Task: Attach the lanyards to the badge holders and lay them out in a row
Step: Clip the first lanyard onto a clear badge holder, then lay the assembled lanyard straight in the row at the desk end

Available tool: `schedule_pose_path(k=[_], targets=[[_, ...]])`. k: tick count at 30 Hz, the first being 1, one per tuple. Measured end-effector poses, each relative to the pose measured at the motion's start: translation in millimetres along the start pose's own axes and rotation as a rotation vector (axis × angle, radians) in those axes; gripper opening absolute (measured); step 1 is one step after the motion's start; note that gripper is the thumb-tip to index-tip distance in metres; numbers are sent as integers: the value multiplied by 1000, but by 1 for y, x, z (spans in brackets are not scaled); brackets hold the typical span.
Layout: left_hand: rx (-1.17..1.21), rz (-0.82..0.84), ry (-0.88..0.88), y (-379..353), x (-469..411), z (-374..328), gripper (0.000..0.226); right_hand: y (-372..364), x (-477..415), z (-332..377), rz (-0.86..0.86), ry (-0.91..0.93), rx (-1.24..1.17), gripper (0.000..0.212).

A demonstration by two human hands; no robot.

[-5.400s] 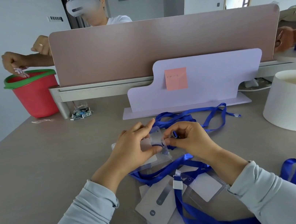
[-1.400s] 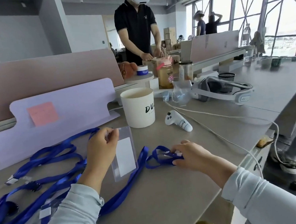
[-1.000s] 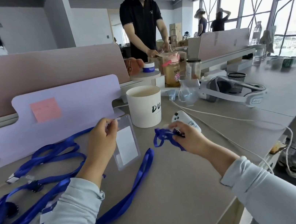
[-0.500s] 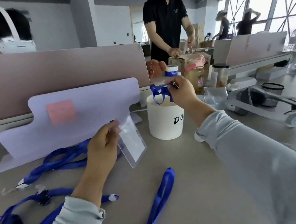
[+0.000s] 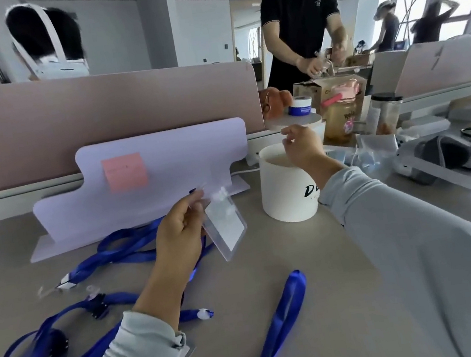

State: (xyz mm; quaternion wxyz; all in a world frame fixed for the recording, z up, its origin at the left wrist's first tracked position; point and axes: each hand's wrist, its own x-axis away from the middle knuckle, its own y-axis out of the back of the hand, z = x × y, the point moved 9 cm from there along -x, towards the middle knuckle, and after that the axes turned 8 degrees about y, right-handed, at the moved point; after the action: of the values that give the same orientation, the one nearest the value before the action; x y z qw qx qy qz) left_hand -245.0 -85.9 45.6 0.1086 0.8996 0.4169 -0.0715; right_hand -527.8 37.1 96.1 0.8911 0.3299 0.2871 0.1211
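left hand (image 5: 180, 235) pinching badge holder (image 5: 227, 229) corner, right hand (image 5: 303, 147) above tub (image 5: 284, 198) rim

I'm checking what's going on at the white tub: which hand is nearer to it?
Right. The right hand hovers over the rim of the white tub; the left hand is off to its left, holding a badge holder.

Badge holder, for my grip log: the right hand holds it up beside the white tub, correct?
No: the left hand holds the badge holder up beside the white tub; the right hand hovers over that tub, apparently empty. The head view shows it.
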Motion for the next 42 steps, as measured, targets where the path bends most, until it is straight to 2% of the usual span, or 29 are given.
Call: schedule_pose_path(k=[3, 5, 9, 12, 18, 21, 23, 26, 29, 32, 37, 42], targets=[[-45, -23, -17, 3, 0, -4, 28, 13, 12, 12, -71, 52, -71, 31], [-68, -45, -45, 9, 0, -10, 27, 13, 30, 32, -55, 131, -193, 29], [-99, -120, -27, 37, 6, -27, 22, -20, 88, 95, 225, 343, -482, 30], [-229, -122, -14, 66, 13, -38, 24, -51, 131, 137, 476, 447, -527, 23], [-534, -114, 17, 130, 35, -55, 29, -97, 195, 210, 784, 518, -632, 28], [-613, -152, 13, 166, 49, -60, 25, -127, 228, 239, 963, 539, -652, 22], [-643, -197, -4, 192, 58, -63, 22, -144, 245, 255, 1018, 500, -696, 23], [-716, -279, -13, 232, 73, -66, 20, -158, 265, 284, 1063, 492, -755, 36], [-793, -370, -3, 274, 91, -68, 23, -158, 273, 313, 1014, 610, -665, 42], [-826, -461, 25, 316, 112, -66, 29, -155, 268, 340, 920, 683, -613, 37], [-834, -530, 139, 380, 148, -48, 35, -161, 276, 406, 870, 801, -539, 27], [-847, -611, 282, 443, 193, -33, 34, -172, 306, 479, 825, 950, -544, 27]])
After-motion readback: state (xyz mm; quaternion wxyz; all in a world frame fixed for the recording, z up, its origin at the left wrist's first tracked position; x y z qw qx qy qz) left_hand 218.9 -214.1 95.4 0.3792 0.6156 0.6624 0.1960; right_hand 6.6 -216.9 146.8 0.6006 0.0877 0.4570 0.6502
